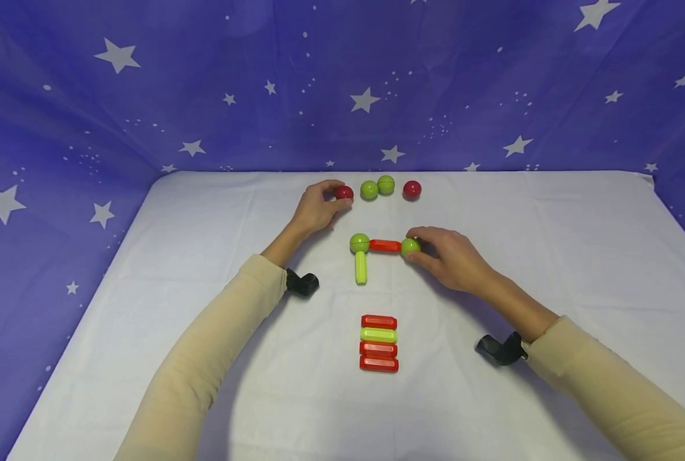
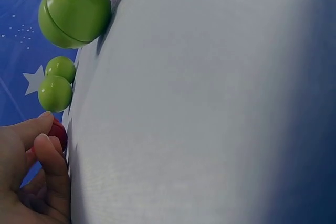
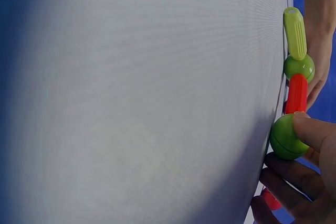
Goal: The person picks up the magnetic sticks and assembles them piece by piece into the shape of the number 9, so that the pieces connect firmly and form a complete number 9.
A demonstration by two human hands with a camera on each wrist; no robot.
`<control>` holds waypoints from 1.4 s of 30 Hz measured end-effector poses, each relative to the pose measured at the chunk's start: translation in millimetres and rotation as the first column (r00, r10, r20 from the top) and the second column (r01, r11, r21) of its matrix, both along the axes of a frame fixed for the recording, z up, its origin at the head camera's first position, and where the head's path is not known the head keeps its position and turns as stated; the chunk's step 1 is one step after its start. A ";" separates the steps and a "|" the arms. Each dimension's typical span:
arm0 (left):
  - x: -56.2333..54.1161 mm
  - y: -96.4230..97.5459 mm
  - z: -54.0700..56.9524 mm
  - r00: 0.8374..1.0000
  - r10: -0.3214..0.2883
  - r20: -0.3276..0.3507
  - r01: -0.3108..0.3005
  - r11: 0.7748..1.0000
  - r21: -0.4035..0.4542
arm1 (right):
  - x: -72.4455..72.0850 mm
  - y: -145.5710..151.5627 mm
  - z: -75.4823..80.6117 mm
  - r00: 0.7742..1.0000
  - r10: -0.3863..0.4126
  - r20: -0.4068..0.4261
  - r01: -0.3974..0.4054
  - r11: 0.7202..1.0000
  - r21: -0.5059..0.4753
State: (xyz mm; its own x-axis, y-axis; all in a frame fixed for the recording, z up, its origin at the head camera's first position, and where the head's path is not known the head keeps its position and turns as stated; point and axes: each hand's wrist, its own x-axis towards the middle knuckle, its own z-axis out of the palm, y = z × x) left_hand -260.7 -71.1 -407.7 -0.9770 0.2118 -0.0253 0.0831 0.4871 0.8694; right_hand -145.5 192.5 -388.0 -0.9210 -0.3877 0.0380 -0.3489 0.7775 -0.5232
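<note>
My left hand (image 1: 318,208) pinches a red ball (image 1: 344,193) at the left end of the back row, thumb and fingertips on it. In the left wrist view that red ball (image 2: 59,134) is partly hidden by the fingers. A green ball (image 1: 410,247) is between the thumb and fingers of my right hand (image 1: 458,259). It meets the right end of a red rod (image 1: 385,246), whose left end joins another green ball (image 1: 359,242). From that ball a yellow-green rod (image 1: 361,269) runs toward me, forming a corner.
Two green balls (image 1: 369,190) and a red ball (image 1: 412,190) sit at the back of the white-covered table (image 1: 579,269). Nearer me lie three red rods (image 1: 379,349) and a yellow-green rod (image 1: 379,335), stacked in a column. A starry blue cloth (image 1: 319,77) hangs behind.
</note>
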 end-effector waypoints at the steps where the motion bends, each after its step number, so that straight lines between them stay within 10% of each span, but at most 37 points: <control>1: -0.1 0.1 0.0 1.000 -0.001 0.002 0.001 1.000 0.000 | 0.2 0.0 0.1 1.000 -0.001 0.002 0.001 1.000 -0.001; 42: 31.4 -9.5 13.2 0.997 0.081 0.013 -0.082 0.981 0.179 | -0.7 -0.7 0.6 1.000 0.001 0.003 -0.001 1.000 0.002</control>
